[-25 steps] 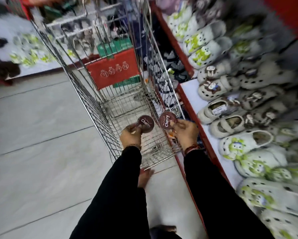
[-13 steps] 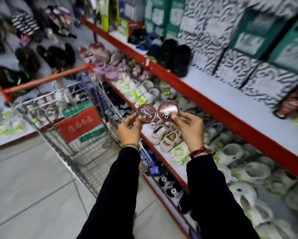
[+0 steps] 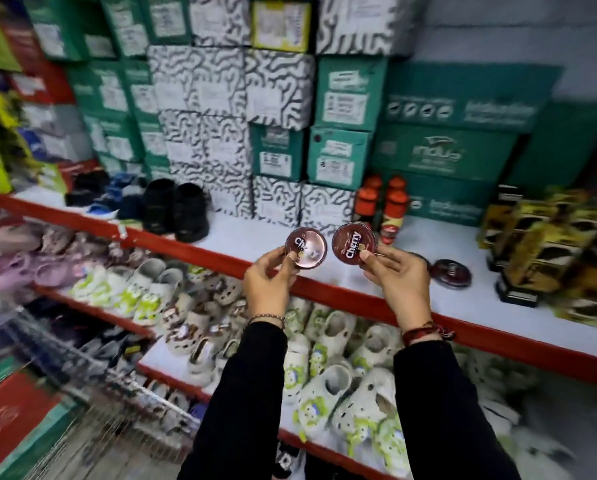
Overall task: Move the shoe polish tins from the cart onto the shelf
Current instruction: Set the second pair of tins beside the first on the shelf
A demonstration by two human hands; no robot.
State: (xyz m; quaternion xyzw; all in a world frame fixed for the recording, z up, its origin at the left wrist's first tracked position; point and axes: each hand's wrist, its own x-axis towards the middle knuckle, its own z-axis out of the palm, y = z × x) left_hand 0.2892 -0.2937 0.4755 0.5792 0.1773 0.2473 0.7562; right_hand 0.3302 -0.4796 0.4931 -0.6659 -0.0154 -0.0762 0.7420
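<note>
I hold two shoe polish tins upright over the shelf's red front edge: the left tin is pinched in my left hand, the right tin in my right hand, fingers clamped on each rim. A third tin lies flat at 3 o'clock. Bare white shelf opens at 12 o'clock, before the bottles. The cart sits at 8 o'clock.

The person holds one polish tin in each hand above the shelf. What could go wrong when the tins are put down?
1. Each tin, the left tin and the right tin, is pinched only at its edge by fingertips, so one might slip and fall onto the clogs below.
2. The red-capped bottles stand upright just behind the right tin and could be knocked over.
3. The tin already on the shelf lies close to the right hand.
</note>
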